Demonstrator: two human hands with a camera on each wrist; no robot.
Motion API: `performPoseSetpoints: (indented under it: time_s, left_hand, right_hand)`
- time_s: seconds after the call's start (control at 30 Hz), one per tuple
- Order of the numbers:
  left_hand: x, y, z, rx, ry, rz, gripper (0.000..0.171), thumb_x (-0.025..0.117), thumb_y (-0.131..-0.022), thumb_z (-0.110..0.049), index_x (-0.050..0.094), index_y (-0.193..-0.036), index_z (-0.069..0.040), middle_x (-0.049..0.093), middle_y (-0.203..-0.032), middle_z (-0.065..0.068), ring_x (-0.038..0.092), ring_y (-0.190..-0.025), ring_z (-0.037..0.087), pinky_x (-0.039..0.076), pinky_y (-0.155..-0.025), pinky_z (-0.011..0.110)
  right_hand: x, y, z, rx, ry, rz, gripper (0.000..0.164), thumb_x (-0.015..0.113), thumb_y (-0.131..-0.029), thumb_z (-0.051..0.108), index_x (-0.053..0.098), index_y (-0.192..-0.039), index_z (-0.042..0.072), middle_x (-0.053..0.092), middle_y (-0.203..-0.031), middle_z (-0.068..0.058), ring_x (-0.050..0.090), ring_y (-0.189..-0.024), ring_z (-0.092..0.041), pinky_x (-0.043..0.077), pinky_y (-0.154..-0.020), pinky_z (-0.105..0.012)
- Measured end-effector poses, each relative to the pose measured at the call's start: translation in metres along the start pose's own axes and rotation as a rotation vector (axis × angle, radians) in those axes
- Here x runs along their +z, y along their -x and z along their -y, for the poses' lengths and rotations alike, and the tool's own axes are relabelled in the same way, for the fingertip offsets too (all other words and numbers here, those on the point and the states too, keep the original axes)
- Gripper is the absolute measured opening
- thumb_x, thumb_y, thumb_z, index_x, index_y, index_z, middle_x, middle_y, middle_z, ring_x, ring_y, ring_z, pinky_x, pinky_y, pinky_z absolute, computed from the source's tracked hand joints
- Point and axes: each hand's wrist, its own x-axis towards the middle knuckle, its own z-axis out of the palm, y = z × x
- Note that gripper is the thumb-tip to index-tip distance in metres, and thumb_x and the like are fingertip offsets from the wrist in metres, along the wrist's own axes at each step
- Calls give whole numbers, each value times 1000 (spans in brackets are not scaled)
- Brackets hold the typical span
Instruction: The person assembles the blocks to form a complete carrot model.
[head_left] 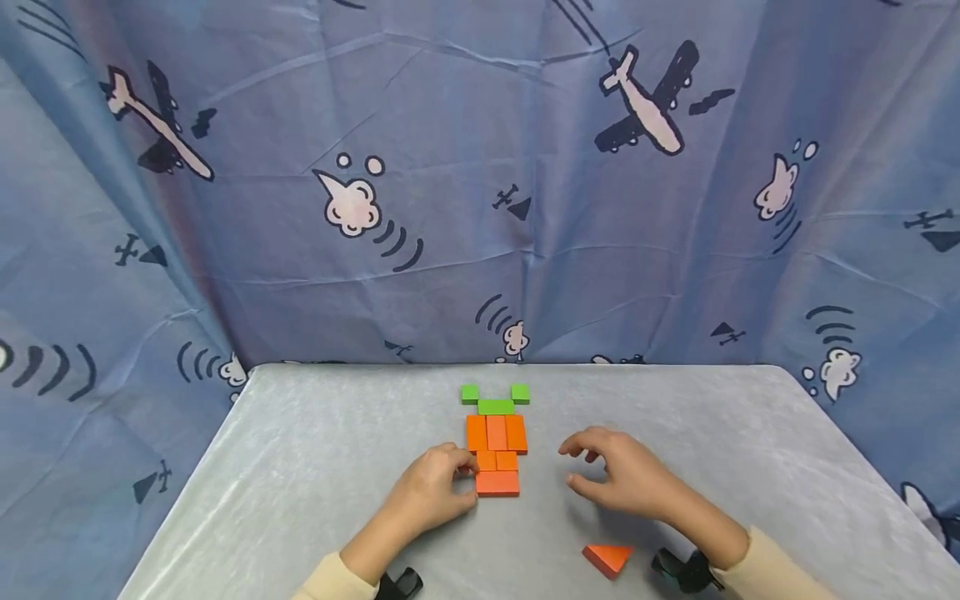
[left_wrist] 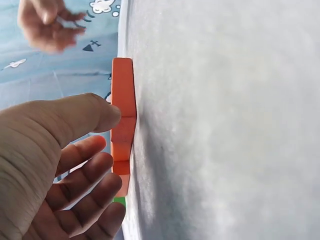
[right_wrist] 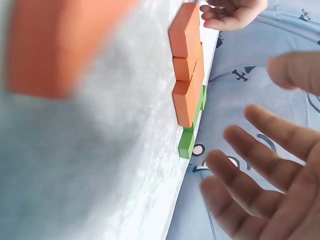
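A flat figure of blocks lies on the table. Nearest in it is a red-orange rectangular block (head_left: 497, 483), then two small orange blocks (head_left: 506, 461), a row of three upright orange blocks (head_left: 497, 433), a green bar (head_left: 496, 407) and two small green blocks (head_left: 520, 394). My left hand (head_left: 435, 487) is at the figure's near left side, thumb tip (left_wrist: 111, 117) right at the red-orange block's edge and fingers loosely bent. To the right of the figure my right hand (head_left: 626, 471) hovers with fingers spread, holding nothing.
A red-orange triangular block (head_left: 606, 558) lies by itself below my right hand, close up in the right wrist view. The pale cloth-covered table (head_left: 322, 425) ends at a blue curtain (head_left: 450, 208) printed with planes. Dark wrist straps (head_left: 686, 571) show near the sleeves.
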Motion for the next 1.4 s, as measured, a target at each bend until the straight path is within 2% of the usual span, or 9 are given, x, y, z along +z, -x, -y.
performPoseSetpoints:
  time_s: [0.17,0.27,0.4,0.57,0.63,0.73,0.97,1.17,1.4]
  left_hand:
    - [1,1,1,-4,13,-8,21,77,-74,-17,71,-93,-15,63,-85,-6,56,-78,5,50,-72,21]
    - [1,1,1,-12,17,-10,20,77,-75,-18,71,-94,-15,63,-85,-6,56,-76,6,49,-70,20]
    - [1,1,2,-15,21,-7,19,76,-75,-18,71,-93,-15,63,-84,-5,56,-75,6,48,-69,20]
    - [-1,0,3,-13,38,-15,19,77,-76,-17,72,-94,-13,63,-85,-3,56,-76,8,48,-68,20]
    - [-1,-1,4,-16,44,-23,19,76,-76,-16,72,-95,-12,64,-85,-3,57,-76,9,48,-68,21]
    - [-3,-5,6,-23,53,-35,18,76,-77,-16,71,-94,-12,64,-85,-2,58,-77,11,48,-68,21]
    - [-6,-18,15,-75,100,-55,18,75,-79,-17,69,-95,-12,62,-86,-1,55,-76,12,47,-67,23]
    - [-8,-33,26,-139,139,-22,39,77,-78,-21,66,-113,-8,63,-92,-1,56,-80,11,49,-71,25]
    - [-9,-46,35,-185,220,58,53,80,-76,-20,61,-124,-4,64,-97,2,56,-79,11,48,-70,26]
  right_hand:
    - [-1,35,-4,-9,-63,104,28,74,-83,31,67,-109,19,66,-102,6,62,-86,-11,52,-70,-31]
    - [5,49,-6,-37,-94,130,28,75,-83,34,67,-106,21,65,-99,9,60,-84,-6,52,-68,-28]
    - [15,60,-7,-72,-106,149,30,78,-79,34,67,-105,22,62,-95,14,55,-81,2,51,-68,-25]
    - [21,67,-7,-13,-132,192,34,80,-75,36,67,-104,25,59,-95,19,50,-79,5,49,-68,-23]
    - [21,68,-6,31,-144,217,33,80,-74,36,67,-103,27,58,-95,20,49,-78,4,48,-68,-22]
    - [22,70,-5,42,-153,219,31,81,-74,33,67,-101,29,58,-95,20,49,-78,4,48,-68,-22]
    - [25,68,-5,-27,-78,151,26,81,-73,21,68,-95,26,57,-88,21,48,-75,6,46,-64,-20]
    - [23,61,3,-18,-23,138,25,80,-73,20,67,-94,26,57,-88,20,48,-74,5,45,-63,-20]
    - [27,35,27,-21,-9,114,23,78,-75,23,68,-96,23,58,-87,17,50,-75,3,47,-64,-20]
